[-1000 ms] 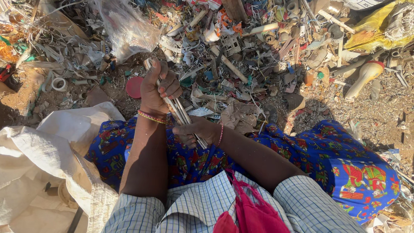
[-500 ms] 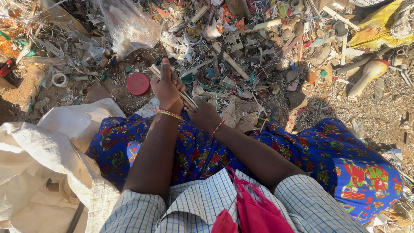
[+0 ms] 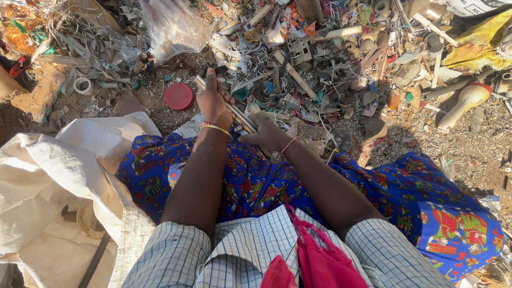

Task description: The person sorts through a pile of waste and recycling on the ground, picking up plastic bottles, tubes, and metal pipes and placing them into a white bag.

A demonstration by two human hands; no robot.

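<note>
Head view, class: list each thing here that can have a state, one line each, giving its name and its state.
Left hand: closed around a bundle of thin pale sticks, thumb raised.
Right hand: gripping the bundle's lower end.
Bundle of thin pale sticks: held slanted between both hands.
Round red plastic lid: lying flat on the dirt.
Large white woven sack: open, slumped on the ground.
Clear plastic bag: crumpled on the scrap.

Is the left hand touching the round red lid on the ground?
Apart. The head view shows bare dirt between the left hand and the red lid.

Pale thin strips [image 3: 234,111] (bundled), slanted
</note>
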